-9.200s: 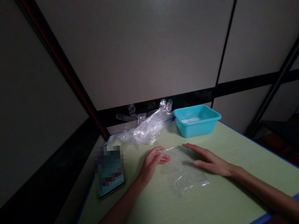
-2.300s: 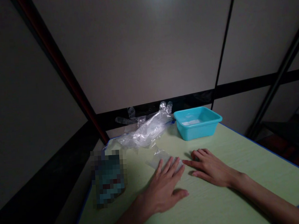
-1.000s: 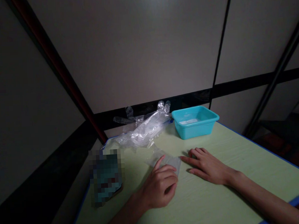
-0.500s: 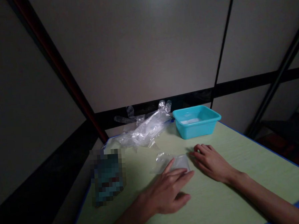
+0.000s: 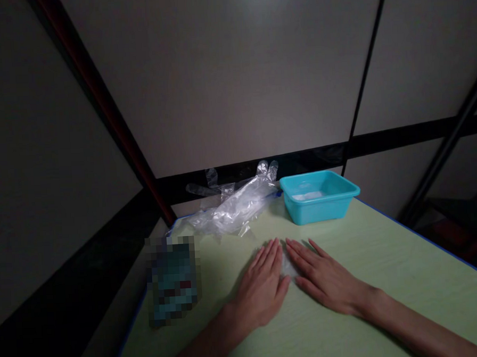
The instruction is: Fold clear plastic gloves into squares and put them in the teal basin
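Note:
Both my hands lie flat, side by side, on the light green table (image 5: 387,277). My left hand (image 5: 264,286) has its fingers stretched out and together. My right hand (image 5: 319,275) is spread flat just to its right. Under and between them lies a folded clear plastic piece (image 5: 286,265), almost wholly covered; only a sliver shows between the hands.
A heap of clear plastic gloves (image 5: 236,208) lies at the table's far left corner. A turquoise basin (image 5: 319,195) with something white in it stands at the far edge. A phone (image 5: 172,280) lies at the left edge. Grey wall panels rise behind.
The clear plastic has gone from a spread sheet to a small folded piece. My left hand went from curled to flat, and both hands have come together over the plastic.

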Tool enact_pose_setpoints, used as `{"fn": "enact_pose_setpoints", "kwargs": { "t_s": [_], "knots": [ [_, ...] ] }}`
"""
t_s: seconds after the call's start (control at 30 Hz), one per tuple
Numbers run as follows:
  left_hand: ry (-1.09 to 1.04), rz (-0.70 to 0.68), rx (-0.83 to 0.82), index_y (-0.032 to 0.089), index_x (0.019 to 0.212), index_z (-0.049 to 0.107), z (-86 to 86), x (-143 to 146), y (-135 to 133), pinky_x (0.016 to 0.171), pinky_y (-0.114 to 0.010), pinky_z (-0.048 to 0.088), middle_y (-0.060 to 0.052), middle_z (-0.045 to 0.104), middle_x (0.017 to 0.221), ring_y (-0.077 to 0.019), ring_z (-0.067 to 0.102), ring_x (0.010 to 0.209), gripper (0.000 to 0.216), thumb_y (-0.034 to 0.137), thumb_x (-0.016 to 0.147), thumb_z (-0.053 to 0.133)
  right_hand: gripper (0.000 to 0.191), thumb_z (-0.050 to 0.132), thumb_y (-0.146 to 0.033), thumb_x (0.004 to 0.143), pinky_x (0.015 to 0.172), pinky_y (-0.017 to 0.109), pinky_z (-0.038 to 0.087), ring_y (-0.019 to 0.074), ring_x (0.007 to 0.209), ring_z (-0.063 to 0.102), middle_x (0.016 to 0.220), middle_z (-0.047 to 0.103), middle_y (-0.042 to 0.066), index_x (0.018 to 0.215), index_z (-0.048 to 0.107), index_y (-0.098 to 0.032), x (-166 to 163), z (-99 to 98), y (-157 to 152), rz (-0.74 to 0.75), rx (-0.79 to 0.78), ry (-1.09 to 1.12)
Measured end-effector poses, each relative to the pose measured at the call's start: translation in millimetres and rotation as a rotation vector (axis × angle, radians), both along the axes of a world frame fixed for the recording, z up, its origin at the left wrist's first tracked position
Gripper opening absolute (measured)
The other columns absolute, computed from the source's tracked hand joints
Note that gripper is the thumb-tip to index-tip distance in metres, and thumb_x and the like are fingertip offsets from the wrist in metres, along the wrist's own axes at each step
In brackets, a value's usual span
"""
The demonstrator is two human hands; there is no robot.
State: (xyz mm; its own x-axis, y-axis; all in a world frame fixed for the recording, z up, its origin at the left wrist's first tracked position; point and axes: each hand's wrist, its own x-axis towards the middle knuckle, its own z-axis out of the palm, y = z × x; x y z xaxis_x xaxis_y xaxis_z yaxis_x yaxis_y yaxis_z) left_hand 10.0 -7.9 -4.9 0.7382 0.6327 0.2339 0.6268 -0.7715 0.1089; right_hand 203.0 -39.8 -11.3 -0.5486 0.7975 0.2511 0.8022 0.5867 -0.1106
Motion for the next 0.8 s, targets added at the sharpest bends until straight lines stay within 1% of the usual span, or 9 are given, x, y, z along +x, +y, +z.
{"fn": "enact_pose_setpoints", "kwargs": {
  "t_s": [0.1, 0.2, 0.33, 0.43, 0.63, 0.73, 0.8],
  "knots": [
    [0.042, -0.003, -0.014, 0.009, 0.134, 0.022, -2.3, 3.3, -4.5, 0.106, -0.036, 0.019, -0.011, 0.021, 0.141, -0.0209, 0.014, 0.13, 0.055, 0.039, 0.089, 0.029, 0.058, 0.028, -0.038, 0.09, 0.103, 0.05, 0.017, 0.0247, 0.129, 0.018, 0.141, 0.017, 0.014, 0.138, 0.008, -0.013, -1.1, -1.7, -1.0, 0.03, -0.008, -0.017],
    [0.067, 0.011, -0.044, 0.007, 0.133, 0.024, -2.1, 5.4, -7.8, 0.106, -0.038, 0.02, -0.014, 0.021, 0.14, -0.023, 0.016, 0.13, 0.059, 0.045, 0.089, 0.027, 0.058, 0.026, -0.04, 0.091, 0.103, 0.05, 0.016, 0.0241, 0.129, 0.017, 0.141, 0.018, 0.015, 0.138, 0.008, -0.012, 0.1, -3.0, -1.2, 0.028, -0.046, -0.038],
    [0.064, 0.031, -0.019, 0.007, 0.132, 0.026, -3.6, 2.4, -8.5, 0.105, -0.039, 0.02, -0.015, 0.023, 0.14, -0.0244, 0.017, 0.129, 0.064, 0.052, 0.087, 0.026, 0.059, 0.029, -0.04, 0.09, 0.104, 0.049, 0.015, 0.024, 0.13, 0.015, 0.141, 0.017, 0.014, 0.138, 0.007, -0.014, 0.7, -5.1, -0.8, 0.027, -0.063, -0.032],
    [0.069, 0.072, 0.001, 0.006, 0.132, 0.026, -7.7, -4.7, -6.7, 0.104, -0.04, 0.022, -0.016, 0.023, 0.139, -0.0254, 0.018, 0.129, 0.066, 0.053, 0.086, 0.029, 0.059, 0.029, -0.04, 0.09, 0.104, 0.049, 0.015, 0.0238, 0.13, 0.015, 0.141, 0.017, 0.013, 0.138, 0.007, -0.015, 0.8, -6.1, -0.6, 0.029, -0.072, -0.009],
    [0.059, 0.161, -0.014, 0.005, 0.132, 0.026, -15.3, -20.1, 0.7, 0.103, -0.042, 0.024, -0.017, 0.021, 0.139, -0.0268, 0.016, 0.129, 0.068, 0.053, 0.084, 0.033, 0.058, 0.028, -0.042, 0.09, 0.104, 0.049, 0.013, 0.0233, 0.13, 0.015, 0.142, 0.017, 0.013, 0.138, 0.008, -0.016, 0.3, -4.9, -1.0, 0.018, -0.101, 0.013],
    [0.058, 0.186, -0.042, 0.004, 0.133, 0.024, -14.8, -22.5, 3.0, 0.103, -0.043, 0.022, -0.018, 0.016, 0.14, -0.0278, 0.012, 0.13, 0.076, 0.056, 0.079, 0.039, 0.056, 0.029, -0.04, 0.09, 0.104, 0.049, 0.015, 0.0235, 0.129, 0.018, 0.142, 0.018, 0.012, 0.138, 0.011, -0.017, 0.7, -4.2, 0.0, 0.009, -0.118, 0.045],
    [0.071, 0.174, -0.075, 0.006, 0.134, 0.021, -11.4, -23.0, 3.8, 0.104, -0.043, 0.019, -0.017, 0.013, 0.142, -0.0277, 0.009, 0.13, 0.08, 0.056, 0.076, 0.044, 0.055, 0.03, -0.038, 0.09, 0.103, 0.048, 0.018, 0.0231, 0.128, 0.022, 0.141, 0.022, 0.011, 0.138, 0.014, -0.017, 2.3, -4.6, 1.5, -0.018, -0.133, 0.114]
  ]
}}
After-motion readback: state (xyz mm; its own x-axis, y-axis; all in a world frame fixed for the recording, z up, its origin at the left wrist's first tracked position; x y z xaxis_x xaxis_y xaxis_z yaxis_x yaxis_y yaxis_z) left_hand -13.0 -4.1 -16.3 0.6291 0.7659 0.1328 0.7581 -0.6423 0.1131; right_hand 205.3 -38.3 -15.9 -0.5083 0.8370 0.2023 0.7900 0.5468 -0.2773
